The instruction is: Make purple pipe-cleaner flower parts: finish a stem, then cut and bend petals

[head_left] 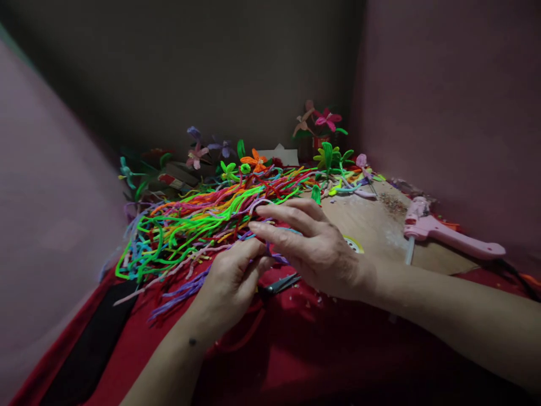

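A heap of coloured pipe cleaners (203, 220) in green, orange, red, pink and purple lies spread across the table. My left hand (230, 282) sits at the heap's near edge, fingers curled and pinched on purple pipe cleaners (186, 287). My right hand (308, 242) reaches in from the right, fingers stretched out over the strands, fingertips touching them near a pale loop. A pair of scissors (281, 283) lies on the red cloth (321, 338) just under both hands.
Finished pipe-cleaner flowers (253, 160) stand along the back, with a pink one (326, 119) raised in a small pot. A pink glue gun (439, 228) lies at the right on the bare tabletop (372, 220). Dim walls close in at the back and on both sides.
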`<state>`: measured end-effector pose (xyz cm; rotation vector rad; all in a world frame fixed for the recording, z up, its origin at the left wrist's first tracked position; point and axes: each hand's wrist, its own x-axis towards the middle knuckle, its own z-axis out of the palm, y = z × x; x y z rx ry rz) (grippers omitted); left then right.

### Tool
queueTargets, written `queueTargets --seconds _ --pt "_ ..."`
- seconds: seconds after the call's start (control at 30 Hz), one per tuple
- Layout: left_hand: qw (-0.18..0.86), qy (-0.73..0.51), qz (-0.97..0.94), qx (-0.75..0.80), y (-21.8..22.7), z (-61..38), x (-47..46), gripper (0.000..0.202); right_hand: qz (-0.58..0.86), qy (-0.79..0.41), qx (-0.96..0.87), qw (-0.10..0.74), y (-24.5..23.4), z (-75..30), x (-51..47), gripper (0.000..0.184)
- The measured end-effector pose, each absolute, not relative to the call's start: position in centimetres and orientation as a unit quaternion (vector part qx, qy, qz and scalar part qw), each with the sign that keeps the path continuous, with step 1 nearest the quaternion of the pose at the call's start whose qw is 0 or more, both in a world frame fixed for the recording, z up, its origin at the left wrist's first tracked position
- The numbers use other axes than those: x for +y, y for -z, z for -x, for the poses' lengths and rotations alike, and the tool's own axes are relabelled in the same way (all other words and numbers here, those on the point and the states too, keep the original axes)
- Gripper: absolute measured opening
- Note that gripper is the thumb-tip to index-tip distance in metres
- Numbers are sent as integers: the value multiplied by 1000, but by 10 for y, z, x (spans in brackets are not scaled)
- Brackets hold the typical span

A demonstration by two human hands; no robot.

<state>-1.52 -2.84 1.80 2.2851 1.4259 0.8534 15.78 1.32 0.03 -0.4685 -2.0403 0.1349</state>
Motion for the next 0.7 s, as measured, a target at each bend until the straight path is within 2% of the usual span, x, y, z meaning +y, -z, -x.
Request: queueTargets --seconds 0.07,0.13,0.3,0.4,0.5,0.7 --pt "181 -289 -793 505 -18 14 -29 16 195 -16 -862 467 -1 -158 15 18" --pt "196 -282 -777 527 -18 14 -29 19 225 -74 -867 438 -1 -158 16 14" --pt "239 -276 -754 547 -20 17 -29 23 293 -446 -782 321 -12 -161 19 14" --pt "269 -260 -750 546 -22 16 -29 24 302 -557 -728 262 -15 -162 21 13" --pt "279 -253 -746 549 -23 16 -29 25 299 -604 -694 253 -12 -162 24 15" --pt "321 -258 -733 542 -21 16 -28 26 315 -591 -704 234 -7 -162 27 13"
